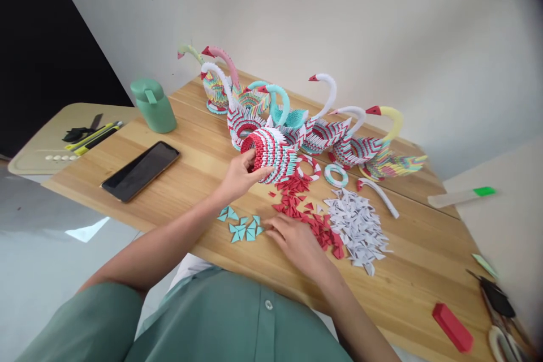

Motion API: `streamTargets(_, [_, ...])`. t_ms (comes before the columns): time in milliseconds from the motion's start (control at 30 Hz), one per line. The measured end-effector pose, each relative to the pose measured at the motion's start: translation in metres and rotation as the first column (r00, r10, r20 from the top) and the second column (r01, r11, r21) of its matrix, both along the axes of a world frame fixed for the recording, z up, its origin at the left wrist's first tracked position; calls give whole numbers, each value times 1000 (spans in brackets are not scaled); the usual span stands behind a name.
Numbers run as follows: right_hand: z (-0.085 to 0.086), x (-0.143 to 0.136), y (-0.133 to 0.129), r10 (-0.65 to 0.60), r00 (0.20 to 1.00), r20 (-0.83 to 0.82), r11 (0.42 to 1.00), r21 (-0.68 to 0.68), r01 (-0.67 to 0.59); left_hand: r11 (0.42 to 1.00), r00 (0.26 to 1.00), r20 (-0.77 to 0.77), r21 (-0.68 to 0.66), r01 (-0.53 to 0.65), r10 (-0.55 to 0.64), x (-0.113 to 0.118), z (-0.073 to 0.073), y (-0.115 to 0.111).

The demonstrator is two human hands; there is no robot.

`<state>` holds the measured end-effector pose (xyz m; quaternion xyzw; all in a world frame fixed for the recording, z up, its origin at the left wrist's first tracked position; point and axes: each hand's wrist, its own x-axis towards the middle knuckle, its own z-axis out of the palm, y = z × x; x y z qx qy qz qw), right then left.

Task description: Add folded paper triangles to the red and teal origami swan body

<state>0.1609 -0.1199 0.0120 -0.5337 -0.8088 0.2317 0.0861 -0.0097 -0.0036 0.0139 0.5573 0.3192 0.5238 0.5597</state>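
My left hand holds up a swan body of folded paper pieces in red, white and light blue rows, thumb outside and fingers at its red opening. Low over the table, my right hand has its fingers curled together, the tips beside a small group of light blue folded triangles. Whether a piece is pinched there is too small to tell. A pile of red triangles lies just beyond this hand, partly covered by it. White triangles are heaped to its right.
Several finished paper swans stand along the back. Two paper rings and a loose white neck lie before them. A phone and green cup are at left; a red block and scissors at right.
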Motion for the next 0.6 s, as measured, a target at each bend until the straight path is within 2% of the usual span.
streamTargets(133, [-2, -15, 4, 154, 979, 134, 987, 27, -159, 1000, 1000, -1, 5, 9, -9, 0, 1, -2])
streamTargets(233, [-4, -27, 6, 195, 922, 335, 972, 60, -228, 999, 999, 0, 2, 38, -38, 0, 1, -2])
streamTargets(333, [-6, -33, 6, 211, 887, 410, 958, 95, -272, 999, 999, -15, -18, 31, -31, 0, 0, -3])
streamTargets(400, [-6, -32, 8, 208, 903, 375, 958, 109, -266, 1000, 1000, -22, -14, 17, -17, -1, 0, -4])
streamTargets(467, [-5, -27, 10, 188, 945, 267, 970, 102, -222, 1000, 1000, -28, -21, 5, -6, -3, 0, -4])
streamTargets(533, [-4, -19, 12, 143, 987, 80, 986, 74, -149, 999, 1000, -27, -45, -12, 11, -4, 0, -4])
streamTargets(600, [-5, -8, 15, 63, 984, -164, 998, 26, -59, 997, 1000, -8, -79, -22, 21, -5, 0, -4])
